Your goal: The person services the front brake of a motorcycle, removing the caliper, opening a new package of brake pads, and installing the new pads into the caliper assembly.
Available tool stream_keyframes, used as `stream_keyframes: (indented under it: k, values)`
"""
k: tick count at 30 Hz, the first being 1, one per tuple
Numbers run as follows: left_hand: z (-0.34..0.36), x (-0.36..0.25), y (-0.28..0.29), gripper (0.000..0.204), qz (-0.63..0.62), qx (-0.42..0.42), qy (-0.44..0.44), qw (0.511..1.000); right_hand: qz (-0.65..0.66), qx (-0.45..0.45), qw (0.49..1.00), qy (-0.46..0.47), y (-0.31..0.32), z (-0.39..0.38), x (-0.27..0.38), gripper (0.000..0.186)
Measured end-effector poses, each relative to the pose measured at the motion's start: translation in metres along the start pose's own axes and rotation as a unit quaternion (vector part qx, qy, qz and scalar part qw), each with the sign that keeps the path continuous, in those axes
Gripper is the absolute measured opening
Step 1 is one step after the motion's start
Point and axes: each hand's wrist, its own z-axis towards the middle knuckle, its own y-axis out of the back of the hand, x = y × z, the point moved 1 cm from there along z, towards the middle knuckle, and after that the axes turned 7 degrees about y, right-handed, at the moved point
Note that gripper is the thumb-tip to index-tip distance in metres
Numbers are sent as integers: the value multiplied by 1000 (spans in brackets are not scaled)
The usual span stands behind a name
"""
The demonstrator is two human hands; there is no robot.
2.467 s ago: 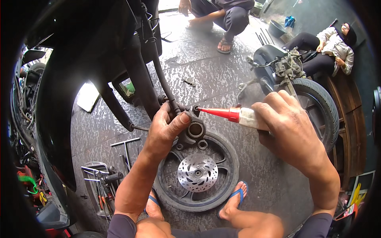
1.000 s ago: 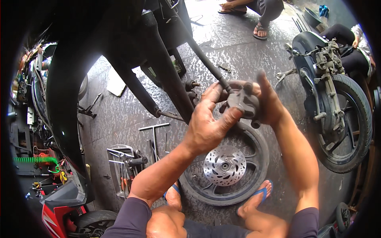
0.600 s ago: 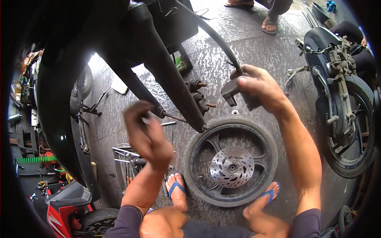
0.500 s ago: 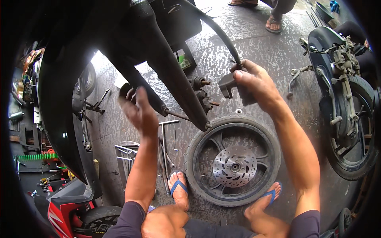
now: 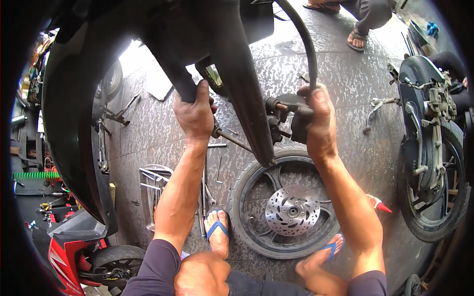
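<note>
My left hand (image 5: 195,112) is wrapped round the lower part of the left fork leg (image 5: 170,66) of a dark motorcycle front end. A thin axle rod (image 5: 234,139) runs from there to the foot of the right fork leg (image 5: 247,89). In my right hand (image 5: 323,123) is a dark brake caliper (image 5: 300,126), its black hose (image 5: 307,44) rising above. The caliper lies against the bracket with copper-coloured pins (image 5: 282,106) beside the right fork leg; how far they engage is hidden. Below lies a wheel (image 5: 237,207) with a drilled brake disc (image 5: 276,212), flat between my feet.
A T-handle wrench (image 5: 203,187), a spanner (image 5: 210,196) and a metal rack (image 5: 148,197) lie left of the wheel. A red nozzle (image 5: 380,203) shows beside my right forearm. A partly stripped motorcycle (image 5: 429,128) stands at right, a red one (image 5: 64,259) lower left. Another person's foot (image 5: 356,40) is at the top.
My left hand has gone from loose in the air to gripping the left fork leg. My right hand has brought the caliper down against the bracket pins. The view has shifted slightly.
</note>
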Motion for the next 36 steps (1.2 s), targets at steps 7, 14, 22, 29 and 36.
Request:
stream_keyframes:
  k: [7, 14, 22, 29, 36]
  values:
    - [-2, -6, 1, 20, 11, -3, 22, 1000, -88, -22, 994, 56, 0, 3, -1, 47]
    - [-1, -4, 0, 20, 20, 6, -1, 1000, -67, -17, 997, 23, -4, 4, -2, 42]
    - [-3, -7, 2, 21, 31, -4, 8, 999, -138, -28, 989, 41, -10, -1, 12, 47]
    - [-2, -3, 3, 21, 47, 0, 7, 999, -70, -37, 997, -19, -13, 1, 10, 48]
    - [-1, 0, 4, 21, 30, 1, 13, 999, -58, -34, 998, -15, -15, 3, 7, 48]
